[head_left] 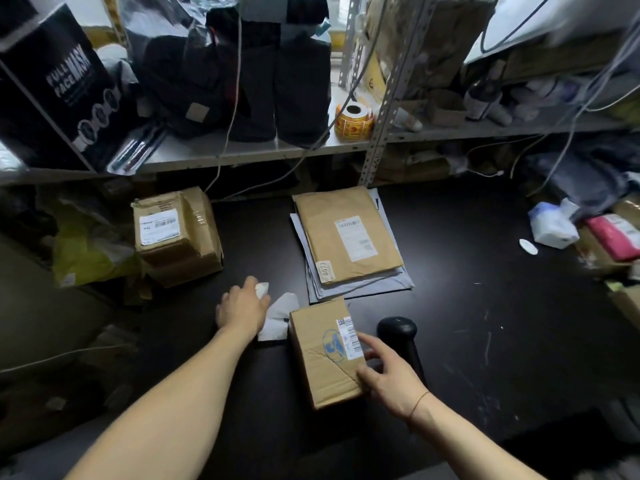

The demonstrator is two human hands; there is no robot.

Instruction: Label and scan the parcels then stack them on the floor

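Parcel [325,351], small brown carton with barcode label on top, lies on dark surface [467,306], nearest of the cartons, just in front of the flat envelope stack [346,233]. Right hand [388,375] reaches in from the right and grips the parcel's right edge, thumb low at the corner, fingers over the label's margin. Left arm extended forward; left hand [242,310] palm down, fingers curled on white paper [277,317] that touches the parcel's left corner (grasp looks likely, fingertips mostly hidden). Risks: a one-edge grip may let the carton pivot or slip; the scanner [398,332] stands just beside the right knuckles and could be knocked; fingers may cover the barcode.
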